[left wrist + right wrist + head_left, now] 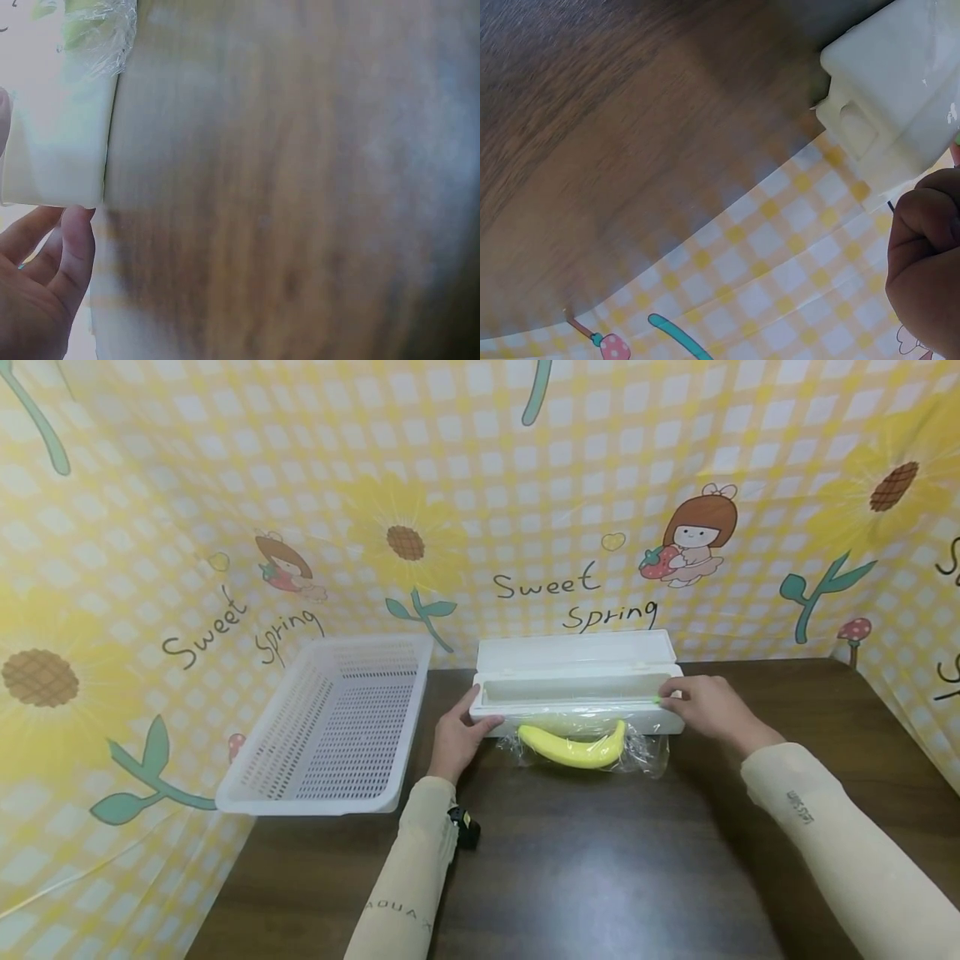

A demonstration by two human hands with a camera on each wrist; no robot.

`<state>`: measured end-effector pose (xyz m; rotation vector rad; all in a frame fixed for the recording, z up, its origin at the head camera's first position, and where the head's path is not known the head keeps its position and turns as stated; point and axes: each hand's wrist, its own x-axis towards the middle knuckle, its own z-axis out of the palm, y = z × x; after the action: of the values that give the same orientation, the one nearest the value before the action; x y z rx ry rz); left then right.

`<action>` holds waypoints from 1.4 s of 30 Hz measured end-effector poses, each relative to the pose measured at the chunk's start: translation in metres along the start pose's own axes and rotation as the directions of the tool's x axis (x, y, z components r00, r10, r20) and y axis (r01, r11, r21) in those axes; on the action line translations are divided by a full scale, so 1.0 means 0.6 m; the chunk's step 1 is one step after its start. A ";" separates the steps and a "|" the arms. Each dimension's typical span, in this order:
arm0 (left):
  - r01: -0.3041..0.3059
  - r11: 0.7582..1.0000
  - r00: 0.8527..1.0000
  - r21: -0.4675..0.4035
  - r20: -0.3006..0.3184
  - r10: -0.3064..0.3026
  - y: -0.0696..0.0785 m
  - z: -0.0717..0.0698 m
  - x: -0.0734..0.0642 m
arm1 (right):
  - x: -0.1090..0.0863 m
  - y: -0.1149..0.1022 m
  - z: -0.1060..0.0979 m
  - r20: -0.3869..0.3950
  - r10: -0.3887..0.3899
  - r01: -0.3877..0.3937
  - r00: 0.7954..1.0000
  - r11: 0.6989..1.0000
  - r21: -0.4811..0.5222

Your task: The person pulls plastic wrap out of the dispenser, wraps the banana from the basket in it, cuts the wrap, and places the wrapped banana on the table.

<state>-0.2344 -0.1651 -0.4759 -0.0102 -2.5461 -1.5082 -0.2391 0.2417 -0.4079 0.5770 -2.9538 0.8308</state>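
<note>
A long white cling film dispenser box [577, 652] stands at the back of the table with its lid raised. My left hand [453, 743] holds its left end, thumb on the front and fingers at the side. At the right end of the front rim, my right hand [708, 706] pinches a small bright green piece [657, 699], probably the slide cutter; fingers mostly hide it. Clear cling film [652, 753] hangs from the box front over a yellow banana [573, 750] lying on the table. In the right wrist view, the fist [930, 240] is beside the box end [900, 90].
A white slotted plastic basket [397, 793] stands to the left of the box, its floor bare. The dark wooden table [585, 868] ends at a checkered yellow cloth backdrop [480, 527] behind and at both sides.
</note>
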 end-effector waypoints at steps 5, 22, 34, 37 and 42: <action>-0.006 1.000 1.000 -0.007 -0.002 0.006 -0.001 -0.001 0.001 | -0.003 0.006 -0.006 -0.002 0.012 -0.012 1.000 1.000 -0.013; 0.023 1.000 1.000 0.015 -0.001 -0.023 0.002 -0.002 0.001 | -0.009 0.003 -0.019 0.025 0.017 -0.014 1.000 0.994 -0.110; 0.004 1.000 1.000 -0.010 0.005 -0.004 0.001 -0.004 0.002 | -0.021 0.009 -0.032 -0.023 -0.098 0.090 0.995 0.965 -0.246; 0.010 1.000 1.000 -0.018 0.004 -0.010 0.000 -0.004 0.001 | -0.023 0.008 -0.030 -0.026 -0.096 0.087 0.995 0.966 -0.243; 0.017 1.000 1.000 0.008 0.019 -0.017 0.000 -0.004 -0.004 | -0.031 0.010 -0.024 -0.044 -0.043 0.035 0.998 0.983 -0.178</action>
<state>-0.2314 -0.1672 -0.4750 -0.0017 -2.5734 -1.5118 -0.2251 0.2600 -0.4007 0.5931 -2.9218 0.5617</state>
